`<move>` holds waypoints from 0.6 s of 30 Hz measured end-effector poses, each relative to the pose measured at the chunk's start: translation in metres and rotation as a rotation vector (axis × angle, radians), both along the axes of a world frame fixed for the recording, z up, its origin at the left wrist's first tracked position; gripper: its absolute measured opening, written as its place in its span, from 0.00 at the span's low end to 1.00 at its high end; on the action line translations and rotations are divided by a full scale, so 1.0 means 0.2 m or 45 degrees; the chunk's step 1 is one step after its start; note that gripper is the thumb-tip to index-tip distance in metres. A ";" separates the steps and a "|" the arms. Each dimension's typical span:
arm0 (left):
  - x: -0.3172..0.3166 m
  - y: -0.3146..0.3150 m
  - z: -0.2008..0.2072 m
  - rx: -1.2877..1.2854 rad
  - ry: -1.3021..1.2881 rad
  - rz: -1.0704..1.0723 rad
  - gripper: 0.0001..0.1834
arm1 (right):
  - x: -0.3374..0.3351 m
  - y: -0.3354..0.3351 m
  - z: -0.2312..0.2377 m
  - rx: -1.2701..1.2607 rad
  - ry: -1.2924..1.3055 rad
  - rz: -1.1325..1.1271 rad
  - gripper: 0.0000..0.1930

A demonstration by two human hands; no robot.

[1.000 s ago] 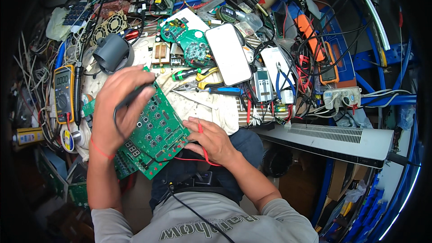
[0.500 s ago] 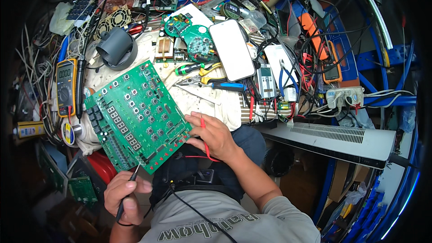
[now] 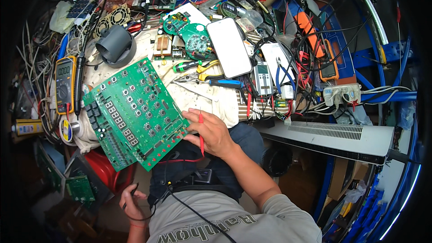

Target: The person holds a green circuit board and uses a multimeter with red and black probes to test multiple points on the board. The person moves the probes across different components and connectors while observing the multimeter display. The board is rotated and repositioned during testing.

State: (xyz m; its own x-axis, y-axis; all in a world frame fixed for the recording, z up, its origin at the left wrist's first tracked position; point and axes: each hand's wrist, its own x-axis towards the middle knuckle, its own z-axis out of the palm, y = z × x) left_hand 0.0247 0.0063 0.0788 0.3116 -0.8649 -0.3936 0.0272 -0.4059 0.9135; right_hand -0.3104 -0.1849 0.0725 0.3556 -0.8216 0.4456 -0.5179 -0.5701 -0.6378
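Note:
A large green circuit board (image 3: 155,108) with a row of digit displays and many small buttons is held tilted at the near edge of the bench. My right hand (image 3: 211,135) grips its right corner. A red test probe (image 3: 201,130) is tucked between the fingers of that same hand. Below the board and apart from it, my left hand (image 3: 131,203) is closed round a black test probe (image 3: 134,191). An orange-cased multimeter (image 3: 66,81) stands left of the board, its screen lit.
Behind the board lie pliers (image 3: 198,76), a green-handled screwdriver (image 3: 186,66), a white phone-like slab (image 3: 230,47) and round green boards (image 3: 198,42). A grey plastic pipe fitting (image 3: 116,47) sits at the back left. At right are a power strip (image 3: 342,95) and a long white vented unit (image 3: 324,135).
My left hand has drawn the black probe down and away from the board's lower corner. The red probe has turned more upright in my right hand, which still grips the board.

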 end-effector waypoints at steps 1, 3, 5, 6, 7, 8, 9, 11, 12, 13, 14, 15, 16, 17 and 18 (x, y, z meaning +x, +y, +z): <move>0.00 0.00 -0.05 0.139 -0.032 0.004 0.26 | 0.00 0.00 0.00 -0.005 -0.001 -0.003 0.20; -0.01 0.00 -0.14 0.280 -0.049 -0.064 0.21 | 0.00 0.00 -0.01 -0.022 0.003 -0.006 0.20; -0.06 -0.02 -0.21 0.280 -0.068 -0.223 0.18 | 0.00 0.00 -0.01 -0.032 0.011 -0.006 0.20; -0.08 -0.03 -0.24 0.263 -0.086 -0.298 0.17 | 0.00 0.00 -0.01 -0.036 0.014 -0.005 0.19; -0.10 -0.04 -0.27 0.292 -0.093 -0.367 0.14 | 0.00 0.00 -0.02 -0.039 0.016 -0.005 0.19; -0.13 -0.05 -0.30 0.300 -0.079 -0.441 0.11 | 0.00 0.00 -0.02 -0.040 0.017 -0.008 0.19; -0.16 -0.08 -0.34 0.049 -0.203 -0.545 0.09 | 0.00 0.00 -0.02 -0.036 0.017 -0.004 0.19; -0.19 -0.10 -0.38 -0.146 -0.359 -0.723 0.06 | 0.00 0.00 -0.02 -0.023 0.010 0.000 0.18; -0.20 -0.11 -0.39 -0.096 -0.380 -0.755 0.06 | -0.01 0.00 -0.03 -0.028 0.022 0.000 0.18; -0.21 -0.12 -0.40 -0.049 -0.413 -0.778 0.05 | -0.01 0.00 -0.03 -0.032 0.024 -0.001 0.18; -0.21 -0.12 -0.39 -0.001 -0.448 -0.803 0.05 | 0.00 0.00 -0.03 -0.036 0.025 -0.002 0.18; -0.22 -0.13 -0.39 -0.012 -0.478 -0.832 0.07 | 0.00 0.00 -0.03 -0.034 0.027 -0.005 0.18; -0.22 -0.14 -0.37 -0.098 -0.485 -0.808 0.06 | 0.00 0.00 -0.03 -0.032 0.030 -0.008 0.18; -0.22 -0.15 -0.34 -0.184 -0.491 -0.785 0.06 | -0.01 0.00 -0.03 -0.030 0.033 -0.012 0.17; -0.22 -0.17 -0.32 -0.271 -0.496 -0.761 0.06 | 0.00 0.00 -0.03 -0.035 0.030 -0.017 0.18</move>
State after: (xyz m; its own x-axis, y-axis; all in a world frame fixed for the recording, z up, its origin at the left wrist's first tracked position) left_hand -0.0186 -0.0271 0.0151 -0.1529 -0.9759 -0.1558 -0.4847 -0.0633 0.8724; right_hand -0.3113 -0.1848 0.0671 0.3558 -0.8138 0.4596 -0.5402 -0.5803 -0.6094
